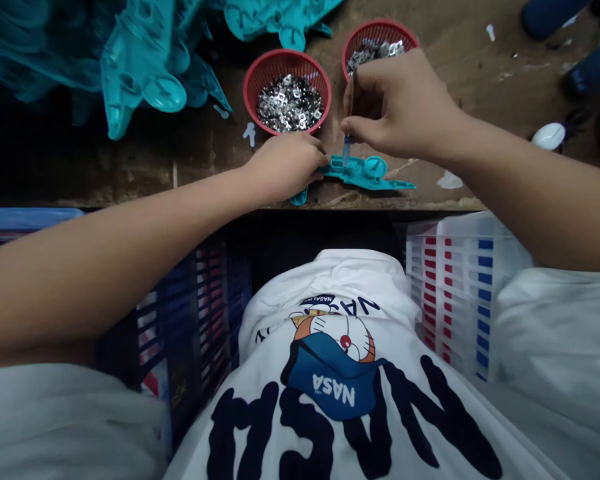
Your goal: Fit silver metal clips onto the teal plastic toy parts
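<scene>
Near the front edge of the table lies a teal molded plastic part (363, 175) with a round disc on it. My left hand (286, 167) grips its left end, with the fingers closed round it and partly hidden. Above the part is my right hand (397, 100), its thumb and fingers pinching a slim tool with a translucent bluish tip (347, 150). That tip points down and meets the part, left of the disc. Just beyond my hands stand a red basket (250, 87) heaped with small metal pieces and a second red basket (411, 33) of similar pieces.
A large pile of teal plastic parts (145, 67) fills the back left. Dark blue cylindrical objects (593, 67) and a white oval object (549, 136) are at the right. Below the wooden table (460, 80) are a white slatted crate (460, 287) and a dark crate (180, 313).
</scene>
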`<state>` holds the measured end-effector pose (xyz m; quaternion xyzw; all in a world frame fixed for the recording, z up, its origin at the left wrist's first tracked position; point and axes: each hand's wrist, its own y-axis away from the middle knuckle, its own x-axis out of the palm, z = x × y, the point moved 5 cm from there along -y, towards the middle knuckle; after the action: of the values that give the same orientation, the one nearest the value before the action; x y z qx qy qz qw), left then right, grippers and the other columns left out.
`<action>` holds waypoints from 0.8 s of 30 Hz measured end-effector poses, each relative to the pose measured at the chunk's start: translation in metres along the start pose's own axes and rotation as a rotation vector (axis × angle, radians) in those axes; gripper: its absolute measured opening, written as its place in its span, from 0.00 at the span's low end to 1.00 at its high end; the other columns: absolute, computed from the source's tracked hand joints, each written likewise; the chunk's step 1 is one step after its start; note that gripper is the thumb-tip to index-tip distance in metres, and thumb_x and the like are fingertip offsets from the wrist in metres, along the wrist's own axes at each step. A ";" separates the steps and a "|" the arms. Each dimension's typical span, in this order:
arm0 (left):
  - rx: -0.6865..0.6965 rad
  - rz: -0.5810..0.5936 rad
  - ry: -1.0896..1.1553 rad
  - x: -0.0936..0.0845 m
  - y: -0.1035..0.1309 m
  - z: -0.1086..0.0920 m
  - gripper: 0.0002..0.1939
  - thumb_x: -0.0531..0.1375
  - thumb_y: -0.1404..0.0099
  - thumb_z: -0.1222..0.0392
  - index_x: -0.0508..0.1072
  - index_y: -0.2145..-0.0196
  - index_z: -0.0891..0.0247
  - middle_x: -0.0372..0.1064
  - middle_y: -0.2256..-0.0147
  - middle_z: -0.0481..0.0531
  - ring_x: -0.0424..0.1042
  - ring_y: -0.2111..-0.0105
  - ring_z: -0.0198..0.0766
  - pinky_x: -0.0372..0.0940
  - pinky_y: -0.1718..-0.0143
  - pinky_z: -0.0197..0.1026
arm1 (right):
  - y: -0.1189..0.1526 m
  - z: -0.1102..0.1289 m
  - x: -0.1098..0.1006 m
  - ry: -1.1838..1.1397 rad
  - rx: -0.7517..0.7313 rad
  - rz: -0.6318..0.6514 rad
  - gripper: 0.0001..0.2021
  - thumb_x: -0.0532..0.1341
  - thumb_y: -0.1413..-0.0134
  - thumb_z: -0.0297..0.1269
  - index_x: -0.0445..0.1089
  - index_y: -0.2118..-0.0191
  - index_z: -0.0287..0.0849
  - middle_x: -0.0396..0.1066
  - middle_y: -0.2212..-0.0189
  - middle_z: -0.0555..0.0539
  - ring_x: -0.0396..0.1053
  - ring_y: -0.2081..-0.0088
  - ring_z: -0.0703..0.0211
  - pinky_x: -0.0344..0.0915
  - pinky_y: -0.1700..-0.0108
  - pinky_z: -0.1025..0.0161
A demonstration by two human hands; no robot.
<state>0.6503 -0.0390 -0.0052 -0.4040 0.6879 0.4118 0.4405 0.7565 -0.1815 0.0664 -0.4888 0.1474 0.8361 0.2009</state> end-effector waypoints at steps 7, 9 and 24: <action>-0.050 0.024 -0.080 0.001 0.000 -0.004 0.19 0.58 0.22 0.60 0.87 0.44 0.64 0.81 0.44 0.65 0.78 0.41 0.58 0.74 0.39 0.56 | 0.003 0.007 -0.001 0.044 0.006 0.044 0.07 0.64 0.30 0.40 0.79 0.52 0.48 0.85 0.49 0.41 0.82 0.52 0.46 0.73 0.50 0.53; -0.026 -0.005 -0.081 0.003 -0.002 -0.003 0.19 0.59 0.22 0.61 0.87 0.43 0.65 0.82 0.46 0.65 0.79 0.41 0.58 0.74 0.39 0.55 | 0.004 0.008 0.000 0.061 -0.007 0.053 0.08 0.64 0.30 0.39 0.79 0.51 0.47 0.85 0.47 0.41 0.82 0.52 0.47 0.72 0.50 0.54; -0.050 -0.011 -0.064 0.001 -0.003 -0.001 0.21 0.61 0.24 0.62 0.85 0.39 0.63 0.81 0.43 0.63 0.79 0.40 0.57 0.75 0.40 0.53 | -0.011 -0.037 0.004 0.427 0.088 0.092 0.13 0.63 0.25 0.31 0.80 0.42 0.38 0.83 0.47 0.34 0.80 0.47 0.42 0.70 0.46 0.53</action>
<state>0.6520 -0.0415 -0.0068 -0.4052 0.6607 0.4394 0.4542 0.7880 -0.1869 0.0449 -0.6382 0.2451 0.7146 0.1481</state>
